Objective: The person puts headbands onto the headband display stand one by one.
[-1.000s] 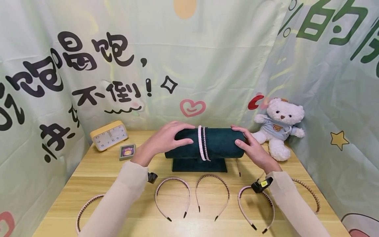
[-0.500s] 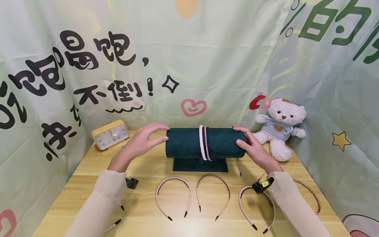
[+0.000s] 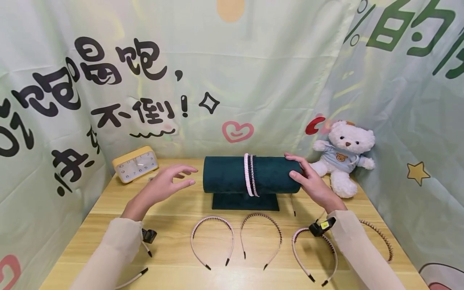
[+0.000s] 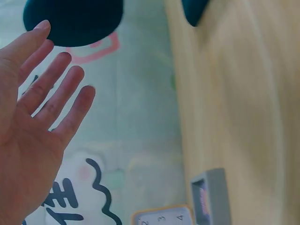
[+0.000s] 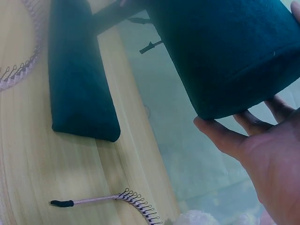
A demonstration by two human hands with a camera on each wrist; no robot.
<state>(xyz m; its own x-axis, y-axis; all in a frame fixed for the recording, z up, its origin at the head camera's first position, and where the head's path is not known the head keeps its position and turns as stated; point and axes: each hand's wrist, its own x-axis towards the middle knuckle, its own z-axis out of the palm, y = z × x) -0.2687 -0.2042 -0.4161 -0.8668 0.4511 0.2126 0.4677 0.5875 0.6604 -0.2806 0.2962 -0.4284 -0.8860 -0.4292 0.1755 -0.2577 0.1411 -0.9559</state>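
A dark green velvet headband stand [image 3: 224,174] lies crosswise at the back middle of the table, its roll on a flat base. Round the roll's middle sit a pale pink headband [image 3: 248,177] and, close beside it, a headband with dark teeth [image 3: 253,177]. My right hand [image 3: 314,181] holds the roll's right end, thumb at the front, fingers on the top and end face. Off the left end, my left hand [image 3: 167,183] hovers with fingers spread, apart from the roll; its palm [image 4: 33,154] shows bare in the left wrist view.
Several headbands lie in front of the stand, among them a pink one [image 3: 213,218] and a brownish one [image 3: 261,215]. A yellow clock [image 3: 135,165] and a small grey box [image 4: 216,197] stand at the back left. A white teddy bear [image 3: 340,155] sits at the back right, against the printed cloth.
My left hand has let go of the roll and drawn away to the left and down, fingers loosening. My right hand stays on the right end.
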